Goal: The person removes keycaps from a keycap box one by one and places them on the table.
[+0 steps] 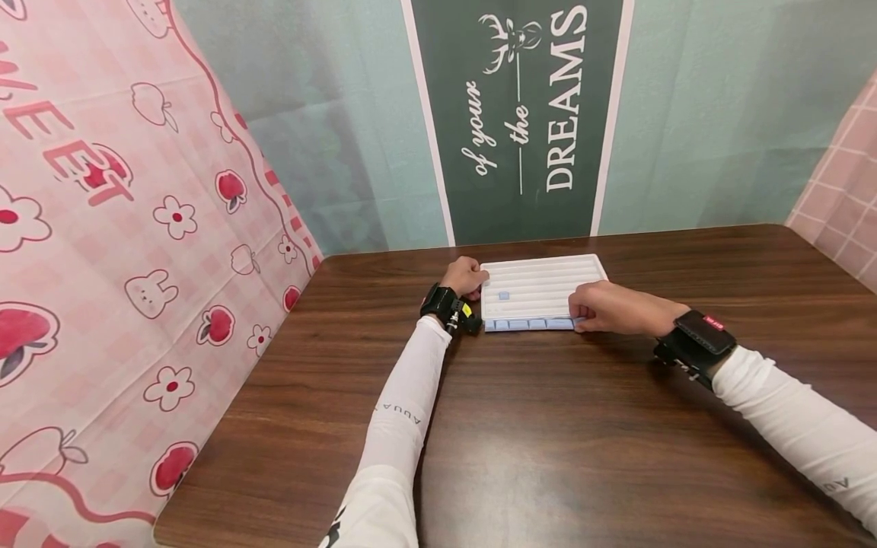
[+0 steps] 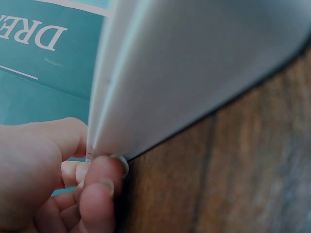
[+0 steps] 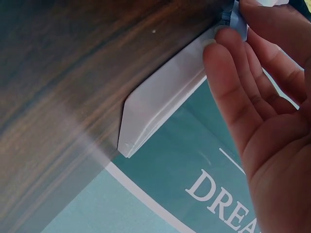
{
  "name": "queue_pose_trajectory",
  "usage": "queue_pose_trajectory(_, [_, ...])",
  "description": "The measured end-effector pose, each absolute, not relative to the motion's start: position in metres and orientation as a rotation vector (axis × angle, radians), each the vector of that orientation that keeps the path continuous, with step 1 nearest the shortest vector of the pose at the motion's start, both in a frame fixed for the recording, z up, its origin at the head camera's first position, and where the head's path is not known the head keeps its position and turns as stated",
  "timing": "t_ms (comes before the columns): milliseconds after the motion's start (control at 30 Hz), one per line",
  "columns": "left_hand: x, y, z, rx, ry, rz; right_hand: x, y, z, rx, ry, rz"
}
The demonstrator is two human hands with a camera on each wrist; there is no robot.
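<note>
A white ridged tray (image 1: 541,278) lies near the far edge of the table. Along its front edge runs a row of light-blue keycaps (image 1: 518,324), and a single blue keycap (image 1: 504,295) sits on one of the ridges near the left. My left hand (image 1: 466,275) grips the tray's left edge, fingers against the side wall (image 2: 160,73) in the left wrist view. At the front right corner my right hand (image 1: 594,303) pinches the right end of the blue row. The right wrist view shows a blue piece (image 3: 237,22) between thumb and fingertips.
The brown wood-grain table (image 1: 548,426) stretches in front of the tray and to both sides. A green cloth backdrop (image 1: 370,152) with printed lettering hangs behind it. A pink patterned cloth (image 1: 137,266) hangs along the left side.
</note>
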State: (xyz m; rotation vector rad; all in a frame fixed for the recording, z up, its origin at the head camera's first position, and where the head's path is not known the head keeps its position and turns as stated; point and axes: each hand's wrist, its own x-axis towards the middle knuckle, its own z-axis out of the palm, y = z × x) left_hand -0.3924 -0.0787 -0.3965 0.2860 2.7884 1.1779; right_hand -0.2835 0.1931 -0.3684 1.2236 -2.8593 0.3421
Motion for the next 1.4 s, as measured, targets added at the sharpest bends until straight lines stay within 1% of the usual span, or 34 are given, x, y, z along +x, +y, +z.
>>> queue_pose_trajectory(1167, [-0.3991,-0.077,-0.3986,0.229,2.762,1.148,-0.2823,0.1942,-0.3675,1.183,-2.855,0.311])
queue_pose_trajectory(1400, [-0.3987,-0.0758,-0.3994,0.219,2.765,1.152,-0.281,0.1979,-0.3635,1.131,-2.849,0.286])
